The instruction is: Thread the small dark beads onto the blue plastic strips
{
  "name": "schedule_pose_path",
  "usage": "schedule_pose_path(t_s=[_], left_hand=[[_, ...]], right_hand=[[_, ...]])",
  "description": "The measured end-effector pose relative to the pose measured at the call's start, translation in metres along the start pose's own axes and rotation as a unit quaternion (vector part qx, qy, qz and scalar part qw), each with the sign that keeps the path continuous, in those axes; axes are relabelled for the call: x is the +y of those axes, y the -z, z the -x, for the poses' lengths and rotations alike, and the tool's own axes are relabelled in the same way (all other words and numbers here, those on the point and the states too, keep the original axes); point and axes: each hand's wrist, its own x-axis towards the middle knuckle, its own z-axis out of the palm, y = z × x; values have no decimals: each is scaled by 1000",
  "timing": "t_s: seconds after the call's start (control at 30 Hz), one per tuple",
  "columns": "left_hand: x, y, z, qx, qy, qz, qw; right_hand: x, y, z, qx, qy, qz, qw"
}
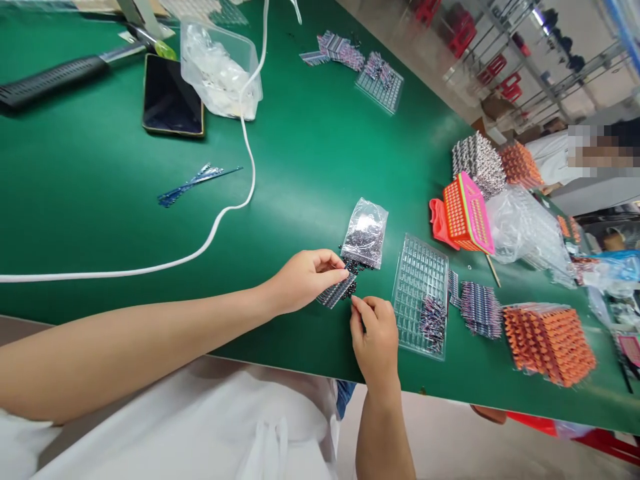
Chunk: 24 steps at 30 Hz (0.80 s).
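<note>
My left hand [310,280] is closed in a pinch over a small ribbed clear strip [334,293] on the green table; what sits between the fingertips is too small to make out. Close by on the right, my right hand [375,333] also pinches, its thumb and forefinger at the edge of some loose black beads [351,288]. Anything in that pinch is hidden. Just beyond both hands lies a clear plastic bag [367,230] with dark beads inside. To the right is a clear compartment tray [417,273], with a heap of thin dark-and-pink pieces [433,323] in its near right part.
A white cable [220,217] crosses the left side. Beyond it are a phone [173,97], a plastic tub [240,50], a black-handled tool [55,80] and blue strips [193,185]. Rightward stand orange stacks [547,343] and a pink-orange basket [465,213]. Another person [555,157] is at far right.
</note>
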Motion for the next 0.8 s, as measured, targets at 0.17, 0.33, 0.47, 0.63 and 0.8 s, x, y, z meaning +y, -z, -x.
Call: schedule_pose_path(t_s=[0.17,0.33,0.47,0.63,0.8], left_hand=[[-3,0,0,-13,-6,16,1000],[-7,1,-2,-19,-10,21,1000],[-7,1,-3,-15,-7,5,1000],[-7,0,-3,-13,-5,14,1000],[-8,0,-2,-18,-8,13,1000]], right_hand=[[1,0,-1,-17,26,45,998],[0,1,-4,-21,44,74,996],[1,4,-9,-33,53,73,995],[3,6,-19,-50,68,68,994],[4,1,-28,-53,62,70,994]])
